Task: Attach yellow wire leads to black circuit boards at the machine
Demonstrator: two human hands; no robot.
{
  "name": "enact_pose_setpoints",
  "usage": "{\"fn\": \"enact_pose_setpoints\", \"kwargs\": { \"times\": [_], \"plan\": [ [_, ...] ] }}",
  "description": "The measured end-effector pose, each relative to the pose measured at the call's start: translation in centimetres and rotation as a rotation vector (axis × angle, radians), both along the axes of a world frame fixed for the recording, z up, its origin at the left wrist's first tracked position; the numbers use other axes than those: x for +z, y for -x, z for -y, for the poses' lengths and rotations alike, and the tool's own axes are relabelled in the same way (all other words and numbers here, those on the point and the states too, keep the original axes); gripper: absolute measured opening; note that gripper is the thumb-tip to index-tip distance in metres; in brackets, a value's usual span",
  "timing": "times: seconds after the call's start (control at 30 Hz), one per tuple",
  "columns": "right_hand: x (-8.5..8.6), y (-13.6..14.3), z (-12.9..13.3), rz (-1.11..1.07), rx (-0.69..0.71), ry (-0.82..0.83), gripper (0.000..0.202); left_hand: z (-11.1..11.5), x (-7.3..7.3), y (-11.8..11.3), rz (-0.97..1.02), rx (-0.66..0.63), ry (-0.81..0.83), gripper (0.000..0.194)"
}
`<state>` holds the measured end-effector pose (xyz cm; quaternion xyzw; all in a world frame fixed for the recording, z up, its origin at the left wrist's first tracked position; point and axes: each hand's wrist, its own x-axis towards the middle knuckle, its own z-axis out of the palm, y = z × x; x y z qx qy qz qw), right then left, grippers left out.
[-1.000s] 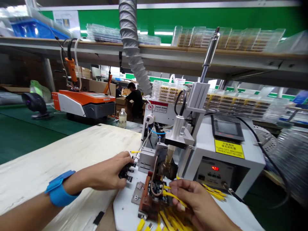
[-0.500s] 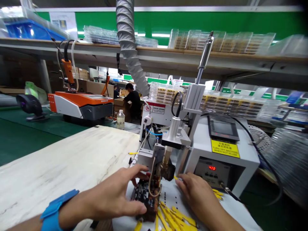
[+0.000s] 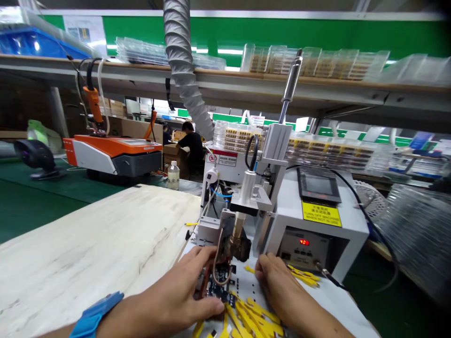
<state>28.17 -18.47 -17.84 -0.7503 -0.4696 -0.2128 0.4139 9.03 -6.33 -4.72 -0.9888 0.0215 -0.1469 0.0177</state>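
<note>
My left hand (image 3: 176,291) spans a dark circuit board (image 3: 219,281), its thumb on the near end and its fingers towards the far end. A reddish-brown part shows along the board's left side. Right above the board stands the brass-coloured head (image 3: 237,239) of a bench machine, with a looped thin tube hanging over it. Further right, my right hand (image 3: 282,286) has its fingers curled together, and a small yellow strip (image 3: 249,269) pokes out at their tips. Several loose yellow strips (image 3: 252,317) lie between my hands, partly dark-tipped.
A grey control box (image 3: 317,220) with a red display stands behind my right hand. More yellow strips (image 3: 305,276) lie beside it. To the left is a pale board-like tabletop (image 3: 105,239); a bottle (image 3: 173,176) stands beyond it. Another person (image 3: 190,145) sits far back.
The circuit board has shifted and turned under my left hand, showing the brown part on its left. The yellow strip sticks out further from my right fingertips. The view has shifted slightly.
</note>
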Motion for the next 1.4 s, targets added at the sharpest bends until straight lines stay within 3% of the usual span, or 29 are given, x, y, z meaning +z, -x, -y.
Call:
{"fn": "enact_pose_setpoints", "kwargs": {
  "times": [0.1, 0.2, 0.3, 0.4, 0.63, 0.87, 1.4],
  "plan": [
    [0.3, 0.2, 0.8, 0.002, 0.068, -0.052, 0.015, 0.1, 0.4, 0.3, -0.006, -0.077, -0.151, 0.05],
    [1.0, 1.2, 2.0, -0.022, 0.215, -0.198, 0.019, 0.1, 0.6, 0.5, 0.003, -0.117, -0.302, 0.048],
    [1.7, 2.4, 2.6, -0.184, 0.408, -0.366, 0.021, 0.0, 0.5, 0.6, 0.012, -0.12, -0.351, 0.044],
    [1.8, 3.4, 2.1, -0.348, 0.542, -0.425, 0.021, -0.2, 0.2, 0.5, 0.032, -0.149, -0.345, 0.042],
    [0.9, 2.7, 0.6, -0.029, 0.412, -0.375, 0.024, -0.6, 0.0, 0.4, 0.082, -0.204, -0.344, 0.044],
    [0.8, 2.0, 1.1, 0.379, 0.439, -0.479, 0.03, -0.5, 0.0, 0.5, 0.055, -0.2, -0.29, 0.042],
    [0.5, 2.1, 1.0, 0.426, 0.385, -0.424, 0.031, 0.1, 0.1, 0.4, 0.068, -0.162, -0.234, 0.047]
  ]
}}
